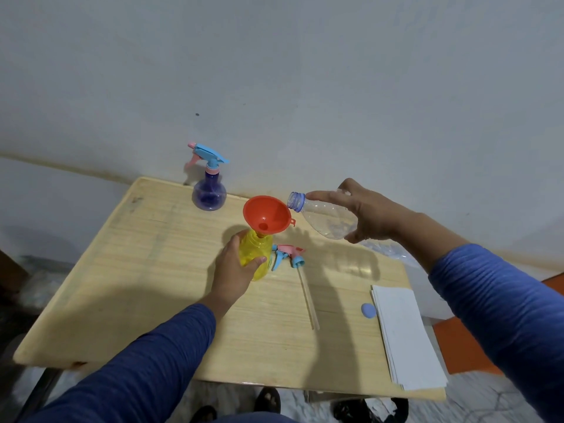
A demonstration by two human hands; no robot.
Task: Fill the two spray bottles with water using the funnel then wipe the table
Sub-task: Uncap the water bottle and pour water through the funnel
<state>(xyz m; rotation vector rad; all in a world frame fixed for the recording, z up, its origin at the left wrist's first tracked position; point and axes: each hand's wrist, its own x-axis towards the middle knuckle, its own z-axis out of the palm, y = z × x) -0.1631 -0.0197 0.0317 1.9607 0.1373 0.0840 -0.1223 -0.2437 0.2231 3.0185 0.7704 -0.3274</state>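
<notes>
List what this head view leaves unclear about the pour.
- Water level in the yellow bottle: hidden by the left hand and the tinted plastic.
- Any stream from the clear bottle into the funnel: too faint to tell.
- Purple bottle fill level: too small and dark.

My wooden table (152, 285) carries the purple sprayer (209, 195) at its far edge, the yellow bottle (255, 254) mid-table, a loose spray head (288, 254) with its tube just beside it, a blue cap (368, 310) touching white papers (406, 337) at the right.
</notes>
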